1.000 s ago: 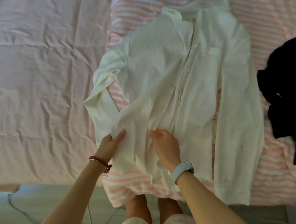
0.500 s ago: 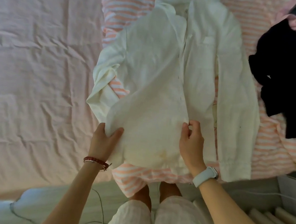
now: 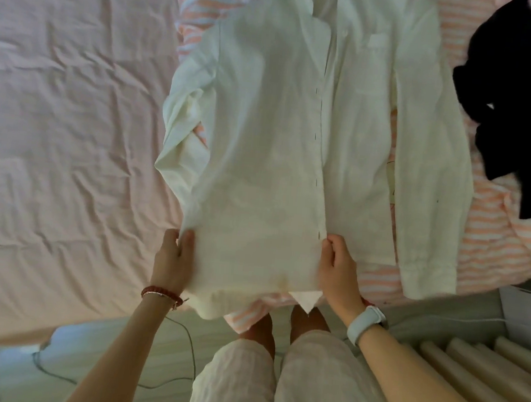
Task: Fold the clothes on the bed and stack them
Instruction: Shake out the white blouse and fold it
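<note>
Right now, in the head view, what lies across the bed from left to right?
Pink sheet → white shirt, its lower front gripped by the left hand and right hand → striped cover → black garment.

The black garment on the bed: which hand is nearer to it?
Right. The right hand pinches the white shirt at its front edge, on the side where the black garment lies; the left hand grips the shirt's opposite edge, farther away.
</note>
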`<state>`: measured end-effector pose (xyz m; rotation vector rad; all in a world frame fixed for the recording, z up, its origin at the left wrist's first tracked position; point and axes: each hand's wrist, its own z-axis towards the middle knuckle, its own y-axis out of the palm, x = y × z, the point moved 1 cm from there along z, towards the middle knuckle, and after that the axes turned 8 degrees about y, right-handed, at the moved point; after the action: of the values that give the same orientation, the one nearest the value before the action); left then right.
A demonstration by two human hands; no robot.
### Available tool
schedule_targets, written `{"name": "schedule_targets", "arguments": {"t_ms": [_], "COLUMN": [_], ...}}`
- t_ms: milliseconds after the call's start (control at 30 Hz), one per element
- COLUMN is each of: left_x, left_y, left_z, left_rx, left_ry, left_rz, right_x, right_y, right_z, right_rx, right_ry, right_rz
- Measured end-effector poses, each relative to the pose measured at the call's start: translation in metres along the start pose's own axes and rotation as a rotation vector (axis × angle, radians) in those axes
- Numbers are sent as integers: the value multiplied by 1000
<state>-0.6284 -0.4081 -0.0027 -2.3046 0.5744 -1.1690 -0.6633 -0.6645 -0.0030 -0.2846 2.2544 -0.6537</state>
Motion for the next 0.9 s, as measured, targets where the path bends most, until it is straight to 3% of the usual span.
{"name": "schedule_targets", "arguments": {"t_ms": [67,133,267,333,400,500,567,667,833,900], "left_x": [-8,-12,9,29,47,60,57,51,60,72], "left_y": [1,1,8,18,34,65,80,91,93,91], "left_z": [2,2,-2,-4,-5,-5,1,10,10,5], "left_rx": [-54,-47,169,200,92,-216,-343,-368,-382,-295], "left_ry": [-121,-129,243,470,664,816,790,699,633,615], "left_rz": [154,294,422,480,552,726,881,997,997,818], "right_x": [5,10,5,3,3,6,13,21,20,20], "right_y": [2,2,-6,-9,-11,-17,-25,-43,-82,-92], "right_z": [1,0,-9,-6,4,17,21,21,13,5], "right_rx": [-145,-207,5,69,89,38,-11,26,356,435], "right_ry": [49,61,-204,-270,-240,-270,-328,-377,-439,-500], "right_rz": [-171,-321,-405,-451,-523,-664,-717,-656,-500,-543]}}
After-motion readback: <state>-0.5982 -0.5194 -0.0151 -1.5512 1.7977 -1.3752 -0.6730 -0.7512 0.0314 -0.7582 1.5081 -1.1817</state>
